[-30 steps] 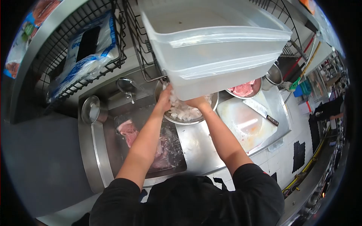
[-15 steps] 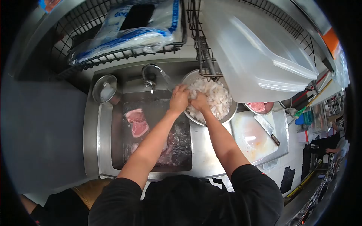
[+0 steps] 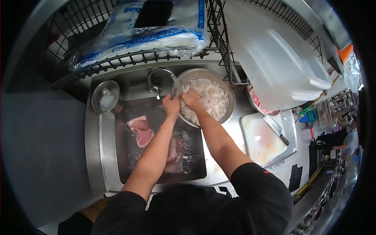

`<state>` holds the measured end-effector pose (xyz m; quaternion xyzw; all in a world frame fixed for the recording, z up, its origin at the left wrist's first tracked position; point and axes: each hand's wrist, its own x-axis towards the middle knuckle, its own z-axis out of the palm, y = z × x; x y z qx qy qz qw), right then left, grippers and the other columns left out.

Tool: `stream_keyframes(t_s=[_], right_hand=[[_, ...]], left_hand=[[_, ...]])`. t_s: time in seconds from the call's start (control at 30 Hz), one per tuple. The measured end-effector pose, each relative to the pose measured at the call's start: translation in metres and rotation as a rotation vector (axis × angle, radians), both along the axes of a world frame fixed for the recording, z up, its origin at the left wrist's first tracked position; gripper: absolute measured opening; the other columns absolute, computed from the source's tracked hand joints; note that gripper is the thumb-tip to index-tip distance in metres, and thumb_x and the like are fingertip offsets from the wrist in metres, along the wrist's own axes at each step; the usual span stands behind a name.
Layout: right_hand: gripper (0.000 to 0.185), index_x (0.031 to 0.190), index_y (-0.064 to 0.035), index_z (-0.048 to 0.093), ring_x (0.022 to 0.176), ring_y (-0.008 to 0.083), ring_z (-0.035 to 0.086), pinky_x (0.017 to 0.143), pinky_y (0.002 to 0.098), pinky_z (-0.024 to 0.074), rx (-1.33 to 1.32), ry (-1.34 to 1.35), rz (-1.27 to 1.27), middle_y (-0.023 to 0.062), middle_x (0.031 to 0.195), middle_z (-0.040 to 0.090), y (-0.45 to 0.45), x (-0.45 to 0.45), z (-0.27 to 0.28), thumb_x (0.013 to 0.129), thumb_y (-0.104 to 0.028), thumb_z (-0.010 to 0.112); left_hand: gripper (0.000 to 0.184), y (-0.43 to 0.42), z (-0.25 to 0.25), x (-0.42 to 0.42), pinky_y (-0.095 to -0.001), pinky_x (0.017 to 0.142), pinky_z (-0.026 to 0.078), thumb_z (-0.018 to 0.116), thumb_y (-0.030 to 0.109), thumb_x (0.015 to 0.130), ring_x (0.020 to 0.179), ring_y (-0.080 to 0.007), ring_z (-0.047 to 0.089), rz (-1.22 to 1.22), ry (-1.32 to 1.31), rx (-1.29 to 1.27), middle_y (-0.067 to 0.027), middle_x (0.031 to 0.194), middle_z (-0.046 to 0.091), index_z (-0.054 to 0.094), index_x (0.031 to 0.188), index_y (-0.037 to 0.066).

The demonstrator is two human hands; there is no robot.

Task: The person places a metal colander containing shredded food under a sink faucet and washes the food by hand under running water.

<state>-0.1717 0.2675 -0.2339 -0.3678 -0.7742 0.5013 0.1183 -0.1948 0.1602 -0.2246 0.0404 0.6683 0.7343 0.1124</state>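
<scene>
A large metal bowl (image 3: 231, 105) stands at the right edge of the sink, filled with pale, whitish cut pieces (image 3: 211, 96). My left hand (image 3: 171, 105) is closed at the bowl's left rim, over the sink side. Just inside that rim, my right hand (image 3: 191, 99) is also closed, its fingers pointing at the rim and partly hidden. Water runs from the curved faucet (image 3: 160, 70) down by the rim, near both hands. In the sink (image 3: 121, 156) lie pink meat slices (image 3: 140, 131), with more meat (image 3: 174, 150) under water behind my left forearm.
A small metal bowl (image 3: 105, 96) sits at the sink's left corner. To the right are a white cutting board (image 3: 260, 143), a cleaver (image 3: 276, 129) and a bowl of pink meat (image 3: 258, 102). Wire shelves with plastic bags (image 3: 129, 43) and clear tubs (image 3: 274, 74) hang overhead.
The large bowl has shifted left toward the faucet, with both hands moving left along with it. More of the pink meat bowl shows behind it. My view has also shifted slightly.
</scene>
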Motion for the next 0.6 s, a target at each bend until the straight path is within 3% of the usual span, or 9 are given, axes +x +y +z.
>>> stream_keyframes(t_s=[0.07,0.1,0.17,0.27,0.43,0.5,0.6], right_hand=[[0.037,0.086,0.0102,0.066,0.071,0.0342,0.067,0.061,0.0413,0.0512,0.138,0.022,0.075,0.0254,0.079,0.066,-0.007,-0.021,-0.002,0.068,-0.022,0.071],[0.037,0.086,0.0102,0.066,0.071,0.0342,0.067,0.061,0.0413,0.0512,0.129,0.019,0.073,0.0254,0.079,0.066,-0.011,-0.025,0.003,0.068,-0.022,0.071],[0.029,0.076,0.0080,0.068,0.063,0.0289,0.065,0.056,0.0412,0.0484,-0.202,0.083,-0.057,0.0207,0.071,0.066,-0.018,-0.031,0.024,0.067,-0.020,0.071],[0.029,0.076,0.0081,0.067,0.057,0.0252,0.062,0.052,0.0395,0.0454,-0.399,0.208,-0.151,0.0167,0.070,0.065,-0.016,-0.044,0.003,0.068,-0.019,0.070],[0.026,0.076,0.0064,0.067,0.059,0.0224,0.060,0.050,0.0385,0.0433,-0.435,0.230,-0.201,0.0129,0.070,0.064,-0.017,-0.045,-0.004,0.071,-0.018,0.069],[0.025,0.079,0.0054,0.067,0.060,0.0215,0.059,0.050,0.0379,0.0428,-0.493,0.250,-0.201,0.0116,0.072,0.064,-0.011,-0.044,-0.007,0.072,-0.019,0.068],[0.028,0.087,0.0026,0.065,0.066,0.0198,0.057,0.052,0.0360,0.0421,-0.718,0.332,-0.256,0.0090,0.079,0.062,-0.006,-0.045,-0.017,0.075,-0.022,0.067]], left_hand=[[0.003,-0.007,0.000,-0.018,-0.0303,0.059,0.043,0.058,0.000,0.076,0.065,-0.0117,0.053,0.044,0.044,-0.053,-0.0057,0.071,0.062,0.060,0.077,-0.002],[0.005,-0.011,-0.002,-0.022,-0.0320,0.057,0.042,0.059,0.002,0.075,0.064,-0.0117,0.051,0.090,0.079,-0.104,-0.0060,0.069,0.060,0.058,0.074,-0.003],[0.008,-0.019,0.004,-0.027,-0.0326,0.057,0.041,0.059,0.003,0.075,0.063,-0.0118,0.049,0.044,0.063,-0.125,-0.0055,0.066,0.058,0.055,0.071,-0.003],[0.013,-0.020,-0.010,-0.037,-0.0334,0.055,0.040,0.060,0.005,0.075,0.060,-0.0122,0.046,0.018,0.065,-0.167,-0.0051,0.063,0.054,0.052,0.068,-0.001],[0.021,-0.024,0.006,-0.031,-0.0349,0.054,0.039,0.067,0.011,0.075,0.059,-0.0136,0.043,-0.003,0.125,-0.259,-0.0056,0.061,0.051,0.051,0.067,0.000],[0.018,-0.027,0.025,-0.027,-0.0286,0.056,0.040,0.073,0.011,0.075,0.063,-0.0089,0.049,-0.087,0.129,-0.293,-0.0017,0.068,0.058,0.058,0.075,0.001],[0.025,-0.025,0.020,-0.029,-0.0284,0.062,0.045,0.079,0.014,0.072,0.069,-0.0114,0.056,-0.129,0.162,-0.214,-0.0054,0.078,0.065,0.062,0.085,0.001]])
